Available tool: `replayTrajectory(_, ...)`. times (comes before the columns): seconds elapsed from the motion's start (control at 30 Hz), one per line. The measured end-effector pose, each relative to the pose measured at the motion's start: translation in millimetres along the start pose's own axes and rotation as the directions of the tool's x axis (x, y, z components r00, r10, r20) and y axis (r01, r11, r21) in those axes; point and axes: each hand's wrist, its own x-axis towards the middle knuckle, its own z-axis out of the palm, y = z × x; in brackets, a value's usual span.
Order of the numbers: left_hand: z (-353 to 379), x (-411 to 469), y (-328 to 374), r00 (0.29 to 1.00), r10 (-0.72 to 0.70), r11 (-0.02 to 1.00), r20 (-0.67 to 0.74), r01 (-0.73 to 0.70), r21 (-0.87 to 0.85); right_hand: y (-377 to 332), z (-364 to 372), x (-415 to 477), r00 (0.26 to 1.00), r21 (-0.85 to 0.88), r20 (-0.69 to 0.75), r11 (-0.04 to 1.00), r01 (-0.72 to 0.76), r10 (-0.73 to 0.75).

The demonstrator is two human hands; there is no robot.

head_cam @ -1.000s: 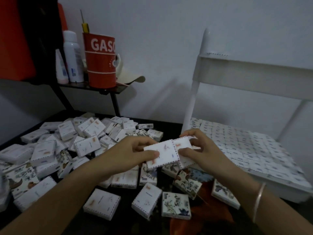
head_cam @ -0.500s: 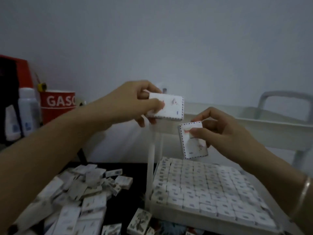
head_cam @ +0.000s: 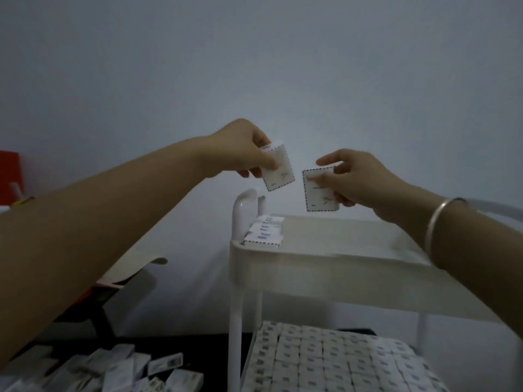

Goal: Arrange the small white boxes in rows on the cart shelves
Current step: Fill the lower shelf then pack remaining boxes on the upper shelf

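Dash-edged white left box (head_cam: 278, 171) in left fingers (head_cam: 268, 163), right box (head_cam: 319, 192) in right fingers (head_cam: 322, 181); short row (head_cam: 264, 232) on top shelf (head_cam: 325, 267) below; lower-shelf rows (head_cam: 325, 360) packed.

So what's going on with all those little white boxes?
A person is stocking a white cart with them. The left grip pinches one box and the right grip pinches another box, both in the air above the top shelf. That shelf has only a short row of boxes along its left edge. The lower shelf is packed with neat rows, and a loose pile waits on the dark table.
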Motion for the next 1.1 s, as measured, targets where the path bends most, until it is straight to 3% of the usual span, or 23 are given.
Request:
replayTrajectory(0.37, 29, 70, -13, 0.999, -0.004, 0.988, 0.052, -0.004, 0.152, 30, 26, 93, 0.986, -0.074, 0.007, 0.983, -0.166, 0.167)
replayTrajectory(0.57, 53, 98, -25, 1.0, 0.006, 0.931, 0.015, -0.011, 0.364, 51, 42, 111, 0.969, -0.039, 0.062, 0.971, -0.237, 0.239)
replayTrajectory(0.77, 73, 113, -29, 0.956, -0.036, 0.808, 0.292, -0.144, 0.571, 71, 49, 110, 0.95, -0.092, 0.129, 0.958, -0.273, 0.283)
replayTrajectory(0.87, 81, 119, -33, 0.933, -0.075, 0.747, 0.351, -0.181, 0.639, 73, 52, 109, 0.948, -0.09, 0.138, 0.956, -0.278, 0.288)
replayTrajectory(1.1, 90, 123, -42, 0.891, -0.019, 0.673, 0.454, -0.324, 0.665, 78, 57, 110, 0.947, -0.135, 0.182, 0.96, -0.244, 0.266)
